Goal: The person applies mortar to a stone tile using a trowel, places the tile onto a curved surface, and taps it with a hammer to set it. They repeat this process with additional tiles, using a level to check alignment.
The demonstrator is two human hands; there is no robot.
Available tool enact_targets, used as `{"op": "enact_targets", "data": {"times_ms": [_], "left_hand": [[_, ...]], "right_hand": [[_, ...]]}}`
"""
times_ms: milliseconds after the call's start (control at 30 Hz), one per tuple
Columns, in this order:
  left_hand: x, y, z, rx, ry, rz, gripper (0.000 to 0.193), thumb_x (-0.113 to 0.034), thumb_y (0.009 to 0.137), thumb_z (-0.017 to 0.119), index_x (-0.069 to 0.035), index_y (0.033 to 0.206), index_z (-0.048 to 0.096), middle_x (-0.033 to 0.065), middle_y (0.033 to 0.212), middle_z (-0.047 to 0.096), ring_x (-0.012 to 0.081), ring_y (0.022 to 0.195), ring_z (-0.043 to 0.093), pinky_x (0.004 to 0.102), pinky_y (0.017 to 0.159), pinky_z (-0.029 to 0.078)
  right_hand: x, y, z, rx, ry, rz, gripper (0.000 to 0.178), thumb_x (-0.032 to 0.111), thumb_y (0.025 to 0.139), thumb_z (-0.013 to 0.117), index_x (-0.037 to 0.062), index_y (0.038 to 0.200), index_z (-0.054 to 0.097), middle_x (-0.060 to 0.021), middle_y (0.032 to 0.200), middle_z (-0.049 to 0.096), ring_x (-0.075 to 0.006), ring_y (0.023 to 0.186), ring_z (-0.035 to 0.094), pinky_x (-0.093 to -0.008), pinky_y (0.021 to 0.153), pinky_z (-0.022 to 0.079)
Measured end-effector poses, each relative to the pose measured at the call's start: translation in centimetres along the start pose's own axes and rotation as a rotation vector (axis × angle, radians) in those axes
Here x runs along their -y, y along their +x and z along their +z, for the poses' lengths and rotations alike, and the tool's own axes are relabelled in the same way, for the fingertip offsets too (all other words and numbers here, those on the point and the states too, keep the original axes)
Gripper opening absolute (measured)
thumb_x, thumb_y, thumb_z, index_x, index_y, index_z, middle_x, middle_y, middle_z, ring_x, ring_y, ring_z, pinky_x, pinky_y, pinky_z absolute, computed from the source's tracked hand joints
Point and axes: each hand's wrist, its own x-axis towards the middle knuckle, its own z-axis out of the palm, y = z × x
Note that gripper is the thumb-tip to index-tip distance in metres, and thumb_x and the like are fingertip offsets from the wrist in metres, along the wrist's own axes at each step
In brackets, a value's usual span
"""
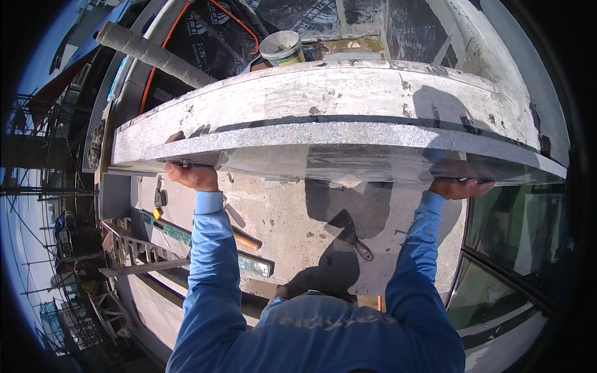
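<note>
A long grey speckled stone slab [348, 132] spans the view in front of me, its rough edge upward and its smooth, shiny face toward me. My left hand [194, 177] is closed round the slab near its left end, one fingertip showing over the top edge. Near the other end, my right hand [461, 188] grips the lower part of the slab; some of its fingers are hidden. Just behind the slab runs a pale, stained concrete ledge [280, 93]. Whether the slab touches it, I cannot tell.
A putty knife [356, 239] lies on the concrete floor below, between my arms. To the left are a green spirit level [252, 264], a wooden handle [247, 240] and a yellow-tipped tool [158, 212]. A bucket [281, 48] stands beyond the ledge. Glass panes [522, 230] border the right; scaffolding [46, 186] rises far left.
</note>
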Motion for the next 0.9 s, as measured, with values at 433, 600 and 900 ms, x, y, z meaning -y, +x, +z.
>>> {"op": "enact_targets", "data": {"times_ms": [433,600,900], "left_hand": [[5.8,-4.8,-5.4,-0.156,0.493,0.418,0.075,-0.062,0.099,0.015,-0.004,0.139,0.040,0.0212,0.142,0.041,0.0382,0.140,0.034,0.0547,0.117,0.022],[10.1,-11.3,-6.5,-0.199,0.416,0.253,0.080,-0.065,0.098,0.018,-0.007,0.152,0.024,0.0200,0.155,0.026,0.0388,0.146,0.022,0.0546,0.121,0.014],[12.9,-11.4,-3.6,-0.323,0.288,-0.077,0.075,-0.057,0.102,0.020,-0.003,0.154,0.018,0.0224,0.157,0.021,0.0397,0.148,0.015,0.0552,0.120,0.012]], "right_hand": [[11.4,-20.9,0.0,0.245,-0.187,-0.051,0.080,0.059,0.102,0.025,-0.0055,0.150,0.026,-0.0279,0.149,0.029,-0.0396,0.138,0.035,-0.0511,0.112,0.036],[17.1,-27.9,3.7,0.205,0.204,-0.038,0.076,0.059,0.099,0.033,-0.0019,0.144,0.035,-0.0215,0.142,0.041,-0.0347,0.127,0.047,-0.0471,0.103,0.047],[17.4,-28.6,5.4,0.197,0.334,0.182,0.058,0.043,0.091,0.062,0.0066,0.126,0.036,-0.0176,0.122,0.045,-0.0287,0.100,0.055,-0.0438,0.077,0.058]]}}
